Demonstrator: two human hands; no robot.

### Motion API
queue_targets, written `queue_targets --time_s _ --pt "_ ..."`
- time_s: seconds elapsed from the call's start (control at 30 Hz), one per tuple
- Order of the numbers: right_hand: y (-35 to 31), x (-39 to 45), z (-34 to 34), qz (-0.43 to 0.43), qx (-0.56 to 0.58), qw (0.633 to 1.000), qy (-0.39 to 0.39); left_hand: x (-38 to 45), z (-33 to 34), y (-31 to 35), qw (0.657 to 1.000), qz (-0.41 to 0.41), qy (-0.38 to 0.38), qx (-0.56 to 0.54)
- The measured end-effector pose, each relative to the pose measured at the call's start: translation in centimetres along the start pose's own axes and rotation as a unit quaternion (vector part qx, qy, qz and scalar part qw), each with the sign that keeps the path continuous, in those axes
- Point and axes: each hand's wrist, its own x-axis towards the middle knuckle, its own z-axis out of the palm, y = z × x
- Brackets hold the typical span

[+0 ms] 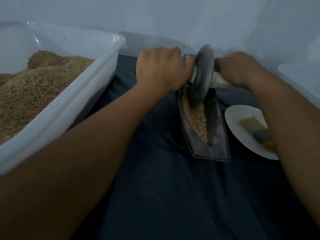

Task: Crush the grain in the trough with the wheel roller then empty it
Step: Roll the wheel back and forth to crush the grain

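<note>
- The trough (204, 125), a narrow boat-shaped metal vessel, lies on a dark blue cloth (155, 179) with its long axis running away from the person and leaning slightly left at the far end.
- Pale grain (195, 118) fills the trough's groove from under the wheel to close to its near point.
- The wheel roller (201, 77), a grey metal disc on a pale cross handle, stands on edge in the trough's far half, its lower rim down in the grain.
- The left hand (159, 68) grips the handle stub just left of the disc, fingers curled under and pressed together, knuckles up.
- The right hand (239, 68) grips the stub on the disc's right side, fingers wrapped round it.
- Just right of the trough, its rim close beside the trough's near right edge, sits a white plate (242, 135) carrying a brush (254, 129) with pale bristles; the right forearm covers part of it.
- Left of the trough, across a strip of bare cloth, stands a large white tub (72, 104) heaped with brown grain; its long wall runs roughly parallel to the left forearm.
- Nearer the person than the trough's near tip, the cloth spreads wide, in soft folds.
- Beyond the trough's far end, a pale wall (173, 14) rises close behind, with another white rim at its foot.
- The light is dim and bluish.
</note>
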Motion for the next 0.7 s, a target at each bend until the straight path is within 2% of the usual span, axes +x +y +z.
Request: queue_targets --time_s 0.07,0.13,0.3,0.5,0.7 --pt "0.0 0.6 -0.1 0.013 0.01 1.0 0.004 0.6 0.2 0.0 1.0 0.0 -0.01 -0.001" --pt "0.2 1.3 0.1 -0.029 -0.03 0.999 -0.008 1.2 0.4 -0.2 1.0 0.002 -0.019 -0.002" --pt "0.3 1.9 0.0 -0.069 -0.086 0.994 -0.007 1.8 1.0 -0.1 1.0 0.003 -0.004 0.008" --pt "0.8 2.1 0.2 -0.058 -0.086 0.994 -0.041 2.5 1.2 0.3 1.0 0.019 0.009 0.016" --pt "0.6 1.7 0.3 -0.048 -0.063 0.997 -0.024 2.4 1.2 0.4 1.0 0.015 0.01 0.018"
